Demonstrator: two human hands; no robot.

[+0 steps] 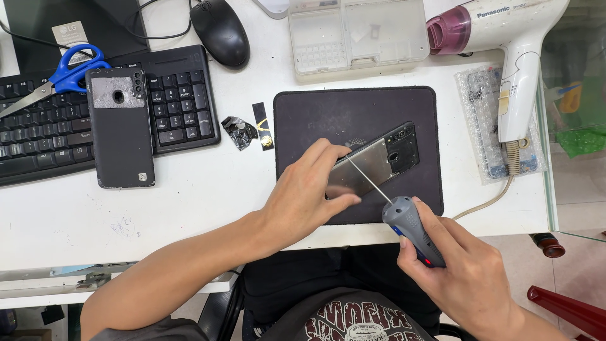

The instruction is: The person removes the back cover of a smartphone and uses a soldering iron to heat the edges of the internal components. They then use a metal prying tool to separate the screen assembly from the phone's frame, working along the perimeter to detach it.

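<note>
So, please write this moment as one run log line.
left hand: steadies opened phone on black mat | right hand: holds screwdriver, tip on phone

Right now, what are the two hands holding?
The right hand grips a screwdriver by its grey handle. The left hand pinches the opened phone at its lower end.

White bench [189,208] under even bright light, glass panel [571,126] at its right edge, pale tiled floor [581,189] beyond, red chair leg [568,309] lower right
</note>
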